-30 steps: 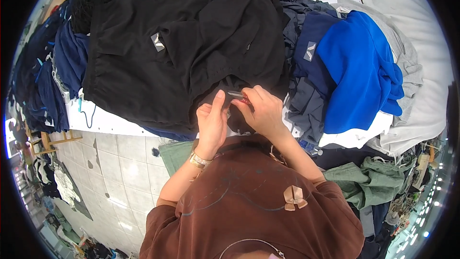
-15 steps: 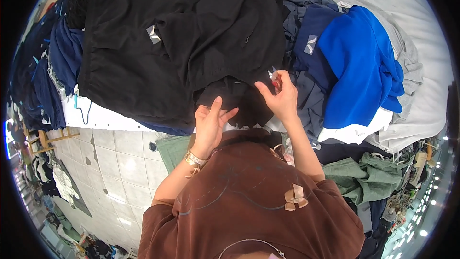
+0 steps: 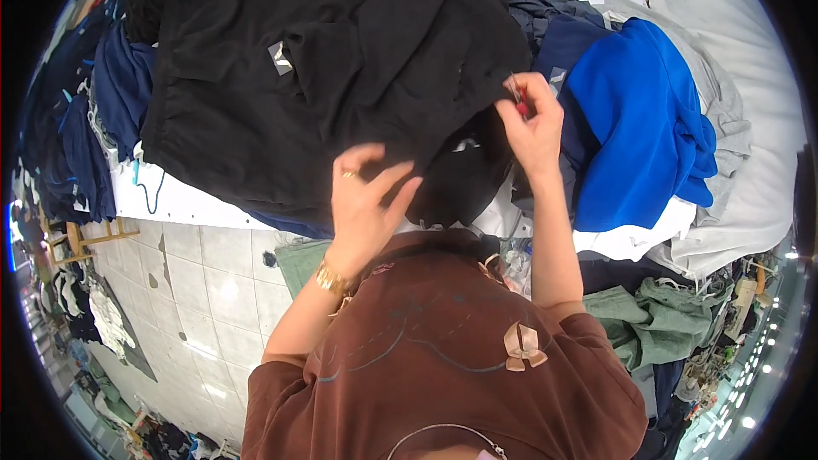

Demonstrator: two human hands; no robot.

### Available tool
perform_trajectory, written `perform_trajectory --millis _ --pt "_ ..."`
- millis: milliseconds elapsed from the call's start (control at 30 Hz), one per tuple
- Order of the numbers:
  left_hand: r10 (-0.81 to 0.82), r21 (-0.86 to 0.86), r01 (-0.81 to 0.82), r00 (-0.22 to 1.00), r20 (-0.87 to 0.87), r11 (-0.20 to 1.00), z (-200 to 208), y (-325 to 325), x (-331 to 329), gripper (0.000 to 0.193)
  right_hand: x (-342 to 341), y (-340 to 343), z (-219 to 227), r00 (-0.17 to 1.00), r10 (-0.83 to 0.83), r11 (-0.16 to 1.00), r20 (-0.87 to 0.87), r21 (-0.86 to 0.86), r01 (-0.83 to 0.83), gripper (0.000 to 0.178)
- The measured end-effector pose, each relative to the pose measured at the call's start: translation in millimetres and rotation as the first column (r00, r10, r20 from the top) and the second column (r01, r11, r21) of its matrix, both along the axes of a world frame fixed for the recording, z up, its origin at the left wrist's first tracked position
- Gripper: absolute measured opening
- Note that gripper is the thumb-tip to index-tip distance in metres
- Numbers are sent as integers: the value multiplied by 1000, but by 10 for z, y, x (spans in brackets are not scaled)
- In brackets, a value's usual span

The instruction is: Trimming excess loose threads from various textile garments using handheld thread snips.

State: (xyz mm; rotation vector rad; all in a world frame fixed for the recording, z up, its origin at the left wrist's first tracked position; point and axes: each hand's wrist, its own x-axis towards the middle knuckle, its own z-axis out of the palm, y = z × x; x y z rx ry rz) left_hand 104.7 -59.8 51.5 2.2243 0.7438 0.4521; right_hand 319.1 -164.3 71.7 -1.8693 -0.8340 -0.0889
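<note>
A black garment (image 3: 230, 128), probably trousers with a gathered waistband at the left, lies spread over the table before me. My right hand (image 3: 538, 123) is closed around small red-handled thread snips (image 3: 522, 108). Its thumb and fingertips are at the garment's right edge, which is lifted there; whether they pinch the cloth I cannot tell. My left hand (image 3: 362, 204) is over the garment's near part, fingers spread and slightly blurred, with nothing seen in it. Under the raised edge shows another black piece (image 3: 464, 179) with a small light label. A grey tag (image 3: 280, 59) sits on the garment.
Right of the garment lie a bright blue garment (image 3: 643, 128), dark blue clothing (image 3: 567, 43) and grey cloth (image 3: 724, 102). Navy garments (image 3: 123, 77) pile up at the left. Green cloth (image 3: 665, 315) hangs low at the right. A tiled floor (image 3: 213, 290) shows beyond the table's near edge.
My right hand with the snips has moved up and right, and the garment's right edge has shifted with it. My left hand has moved slightly up and its fingers have spread.
</note>
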Motion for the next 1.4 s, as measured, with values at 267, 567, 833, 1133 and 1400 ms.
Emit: perform_trajectory --millis 267,567,833,1133,1400 --pt "-65 181 42 990 122 983 7 119 534 54 255 563 892 980 159 983 120 -112 -146 17" --pt "80 -649 183 932 354 738 341 1521 606 26 1036 812 1388 944 169 904 284 -425 -34 25" --pt "-51 -544 289 911 410 787 789 2112 435 24 1298 947 1470 940 214 890 267 -449 -75 26" --pt "-126 -658 443 873 471 609 945 2113 373 22 1385 872 1563 948 146 923 285 -384 -26 23" --pt "-382 -359 535 825 417 764 995 2099 400 18 1378 833 1555 952 130 932 279 -361 -21 23"
